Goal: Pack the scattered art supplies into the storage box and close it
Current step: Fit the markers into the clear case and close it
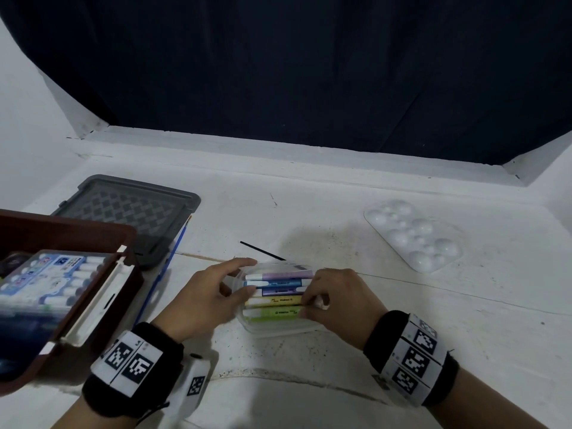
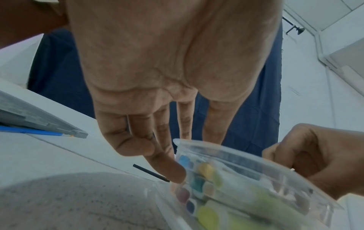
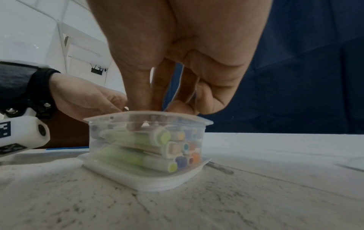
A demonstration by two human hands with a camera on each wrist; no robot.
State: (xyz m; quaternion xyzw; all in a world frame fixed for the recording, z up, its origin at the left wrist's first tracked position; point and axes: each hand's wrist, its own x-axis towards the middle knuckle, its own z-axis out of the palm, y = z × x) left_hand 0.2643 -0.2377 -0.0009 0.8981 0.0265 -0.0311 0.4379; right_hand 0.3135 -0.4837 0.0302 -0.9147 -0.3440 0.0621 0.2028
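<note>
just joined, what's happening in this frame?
A person is working on a clear tub of highlighters sitting on the white table. The left hand steadies its left side with the fingers mostly straight, while the right hand has its fingertips down at the pens on the right side; what its grip closes on is not clear. The brown storage box on the left is open and already holds a marker set. Its grey lid, a paint palette and a blue paintbrush remain outside.
</note>
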